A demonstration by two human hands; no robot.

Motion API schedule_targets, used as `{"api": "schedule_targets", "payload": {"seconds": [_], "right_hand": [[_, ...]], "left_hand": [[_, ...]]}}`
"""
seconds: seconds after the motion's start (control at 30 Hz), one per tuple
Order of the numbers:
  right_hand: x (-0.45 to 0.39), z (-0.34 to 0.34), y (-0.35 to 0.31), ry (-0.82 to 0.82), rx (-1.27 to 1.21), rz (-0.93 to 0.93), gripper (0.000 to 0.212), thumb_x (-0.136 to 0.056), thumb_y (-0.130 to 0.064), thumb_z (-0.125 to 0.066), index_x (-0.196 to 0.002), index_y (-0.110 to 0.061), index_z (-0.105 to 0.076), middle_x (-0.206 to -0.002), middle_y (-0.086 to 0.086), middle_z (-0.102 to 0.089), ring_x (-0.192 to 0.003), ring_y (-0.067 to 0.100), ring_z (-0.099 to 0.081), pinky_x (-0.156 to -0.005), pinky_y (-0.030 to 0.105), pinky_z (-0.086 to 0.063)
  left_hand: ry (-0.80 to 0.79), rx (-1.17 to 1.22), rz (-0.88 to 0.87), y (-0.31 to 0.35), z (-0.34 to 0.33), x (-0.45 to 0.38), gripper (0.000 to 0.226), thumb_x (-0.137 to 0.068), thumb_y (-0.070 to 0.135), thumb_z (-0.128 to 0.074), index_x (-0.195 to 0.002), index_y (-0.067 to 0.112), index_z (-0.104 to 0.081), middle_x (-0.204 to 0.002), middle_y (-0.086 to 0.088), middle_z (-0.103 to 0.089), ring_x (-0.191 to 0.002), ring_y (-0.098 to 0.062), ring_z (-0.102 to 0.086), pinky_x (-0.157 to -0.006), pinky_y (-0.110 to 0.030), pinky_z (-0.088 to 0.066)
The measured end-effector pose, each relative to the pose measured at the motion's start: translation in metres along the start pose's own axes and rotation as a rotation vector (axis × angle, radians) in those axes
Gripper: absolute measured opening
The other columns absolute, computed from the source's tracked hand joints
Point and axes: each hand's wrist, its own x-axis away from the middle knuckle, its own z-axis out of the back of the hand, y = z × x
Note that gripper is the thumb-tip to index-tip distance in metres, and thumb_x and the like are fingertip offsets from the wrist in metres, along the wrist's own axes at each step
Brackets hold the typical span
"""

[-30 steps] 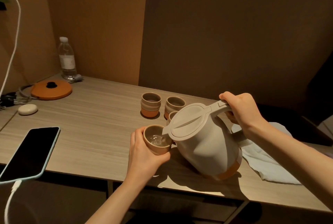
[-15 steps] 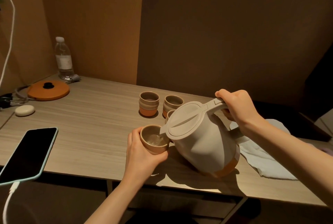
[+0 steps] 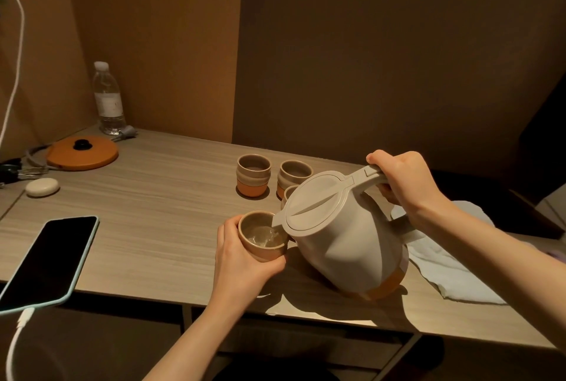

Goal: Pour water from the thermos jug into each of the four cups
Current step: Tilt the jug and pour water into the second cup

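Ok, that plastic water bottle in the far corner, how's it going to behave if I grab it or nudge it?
The water bottle looks tall and narrow, so a nudge high up would probably tip it. Its clear thin wall suggests it may dent under a firm squeeze. It seems at least partly filled, so likely not weightless; its cap appears on.

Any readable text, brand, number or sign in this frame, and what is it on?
None can be read.
Water bottle: it has a pale label, but the print is too small and blurred to read.
Phone: the screen is dark, showing nothing.
Thermos jug and cups: no markings visible.
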Motion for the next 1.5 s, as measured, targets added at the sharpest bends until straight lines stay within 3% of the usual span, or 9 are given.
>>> {"api": "schedule_targets", "payload": {"seconds": [0.33,0.53,0.73,0.9,1.07,1.17,1.33,1.5], "right_hand": [[-0.001,0.000,0.001,0.013,-0.009,0.000,0.047,-0.086,-0.022,-0.056,-0.041,-0.011,-0.052,-0.044,0.006,-0.046,-0.050,0.019,-0.043,-0.056,0.031,-0.035],[0.001,0.001,0.001,0.015,-0.011,0.004,0.044,-0.089,-0.022,-0.055,-0.048,-0.007,-0.054,-0.054,0.011,-0.050,-0.057,0.021,-0.047,-0.060,0.033,-0.038],[0.003,0.007,0.005,0.040,-0.073,-0.018,0.044,-0.088,-0.021,-0.056,-0.046,-0.007,-0.052,-0.051,0.011,-0.047,-0.052,0.018,-0.043,-0.055,0.031,-0.036],[0.008,0.019,0.017,0.065,-0.162,-0.038,0.046,-0.087,-0.021,-0.056,-0.043,-0.010,-0.048,-0.042,0.003,-0.040,-0.043,0.014,-0.035,-0.046,0.025,-0.029],[0.012,0.032,0.029,0.093,-0.288,-0.072,0.056,-0.088,-0.017,-0.055,-0.033,-0.019,-0.044,-0.035,-0.005,-0.034,-0.033,0.008,-0.028,-0.037,0.020,-0.025],[0.014,0.037,0.036,0.124,-0.324,-0.101,0.056,-0.089,-0.019,-0.055,-0.033,-0.019,-0.045,-0.035,-0.006,-0.035,-0.033,0.006,-0.029,-0.036,0.019,-0.025],[0.013,0.042,0.044,0.157,-0.359,-0.146,0.049,-0.088,-0.021,-0.055,-0.040,-0.014,-0.045,-0.035,-0.006,-0.035,-0.034,0.007,-0.030,-0.040,0.023,-0.024],[0.013,0.045,0.051,0.186,-0.393,-0.172,0.045,-0.087,-0.020,-0.055,-0.046,-0.009,-0.042,-0.035,-0.005,-0.034,-0.034,0.007,-0.028,-0.042,0.025,-0.022]], "left_hand": [[0.002,0.000,-0.002,0.000,0.000,0.000,0.086,-0.049,0.025,-0.091,-0.120,0.028,-0.042,-0.115,0.008,-0.046,-0.100,0.005,-0.044,-0.074,-0.007,-0.036],[-0.004,0.008,0.002,0.001,-0.001,0.000,0.086,-0.049,0.025,-0.091,-0.119,0.029,-0.042,-0.115,0.008,-0.046,-0.102,0.010,-0.043,-0.075,-0.007,-0.035],[-0.007,0.008,-0.002,0.003,-0.003,0.000,0.088,-0.048,0.027,-0.092,-0.120,0.028,-0.042,-0.116,0.009,-0.046,-0.106,-0.002,-0.046,-0.075,-0.008,-0.037],[-0.010,0.023,-0.015,0.011,-0.006,0.001,0.088,-0.048,0.029,-0.092,-0.119,0.030,-0.041,-0.115,0.011,-0.046,-0.103,0.007,-0.046,-0.071,-0.003,-0.036],[-0.023,0.021,-0.031,0.019,-0.013,0.000,0.089,-0.048,0.031,-0.093,-0.121,0.030,-0.041,-0.116,0.012,-0.046,-0.103,0.003,-0.047,-0.072,-0.004,-0.037],[-0.027,0.036,-0.031,0.023,-0.018,-0.002,0.089,-0.047,0.031,-0.093,-0.120,0.031,-0.041,-0.116,0.013,-0.047,-0.105,0.007,-0.046,-0.073,-0.005,-0.037],[-0.016,0.083,-0.011,0.024,-0.027,-0.003,0.087,-0.047,0.031,-0.093,-0.118,0.032,-0.043,-0.117,0.012,-0.049,-0.110,-0.004,-0.050,-0.079,-0.010,-0.039],[0.008,0.095,-0.001,0.019,-0.027,-0.009,0.088,-0.048,0.031,-0.093,-0.119,0.033,-0.042,-0.118,0.010,-0.050,-0.110,-0.006,-0.051,-0.083,-0.016,-0.043]]}}
